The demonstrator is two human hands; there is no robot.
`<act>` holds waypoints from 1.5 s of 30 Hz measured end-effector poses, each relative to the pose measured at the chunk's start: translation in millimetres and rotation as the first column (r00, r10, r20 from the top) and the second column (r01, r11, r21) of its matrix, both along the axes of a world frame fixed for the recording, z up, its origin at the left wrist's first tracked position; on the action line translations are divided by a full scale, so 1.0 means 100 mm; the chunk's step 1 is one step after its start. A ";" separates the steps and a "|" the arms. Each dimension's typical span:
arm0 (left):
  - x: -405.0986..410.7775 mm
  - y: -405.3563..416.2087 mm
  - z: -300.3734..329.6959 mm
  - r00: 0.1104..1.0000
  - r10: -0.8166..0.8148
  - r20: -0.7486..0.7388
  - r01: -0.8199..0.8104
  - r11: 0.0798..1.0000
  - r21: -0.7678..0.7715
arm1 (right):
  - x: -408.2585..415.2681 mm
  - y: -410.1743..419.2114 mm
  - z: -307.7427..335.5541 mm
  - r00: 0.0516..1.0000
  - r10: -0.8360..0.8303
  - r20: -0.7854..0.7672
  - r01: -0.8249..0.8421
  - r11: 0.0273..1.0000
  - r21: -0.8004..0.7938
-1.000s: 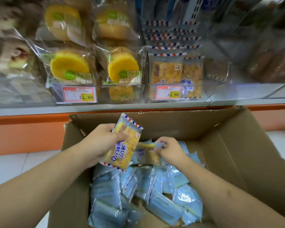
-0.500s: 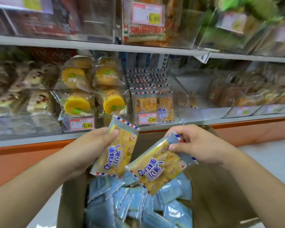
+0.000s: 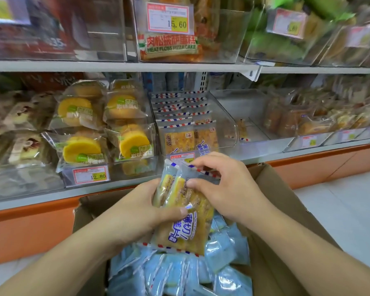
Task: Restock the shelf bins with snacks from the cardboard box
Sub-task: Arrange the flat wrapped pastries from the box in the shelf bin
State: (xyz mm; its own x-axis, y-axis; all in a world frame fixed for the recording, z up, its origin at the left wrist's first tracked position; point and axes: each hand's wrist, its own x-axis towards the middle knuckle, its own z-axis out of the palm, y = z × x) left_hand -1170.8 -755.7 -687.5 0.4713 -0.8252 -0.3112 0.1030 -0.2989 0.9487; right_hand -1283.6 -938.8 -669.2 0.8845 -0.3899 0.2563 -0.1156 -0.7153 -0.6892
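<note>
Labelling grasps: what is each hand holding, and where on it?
Both hold stacked clear-wrapped yellow sliced-cake packets. Left hand grips the stack's left edge, thumb across the front; right hand grips its upper right edge.

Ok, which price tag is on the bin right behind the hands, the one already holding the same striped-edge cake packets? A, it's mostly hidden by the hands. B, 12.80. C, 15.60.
A: the tag on the bin of striped-edge packets is largely covered by the right hand and the held packets, also gripped by the left hand.
</note>
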 end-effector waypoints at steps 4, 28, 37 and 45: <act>0.02 -0.04 -0.02 0.994 0.080 -0.080 -0.082 0.996 -0.034 | 0.01 -0.14 0.02 0.990 -0.138 0.007 0.137 0.984 0.118; 1.05 -0.98 0.34 0.503 0.289 0.815 -0.251 0.951 -0.182 | 1.16 -1.03 0.08 0.968 -0.106 0.228 0.031 0.950 0.311; 1.12 -1.12 0.14 0.435 0.190 0.880 -0.329 0.944 -0.041 | 1.26 -1.23 -0.13 0.981 -0.114 0.156 0.074 0.968 0.241; 1.14 -1.10 0.15 0.463 0.196 0.864 -0.317 0.947 -0.045 | 1.28 -1.24 -0.23 0.993 -0.114 0.042 0.105 0.979 0.174</act>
State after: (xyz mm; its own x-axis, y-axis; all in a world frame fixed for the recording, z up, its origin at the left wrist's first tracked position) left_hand -1056.6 -865.9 -673.0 0.7373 -0.6109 0.2884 -0.6428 -0.5033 0.5775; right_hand -1155.8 -1062.6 -692.0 0.8213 -0.5257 0.2217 -0.1475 -0.5710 -0.8076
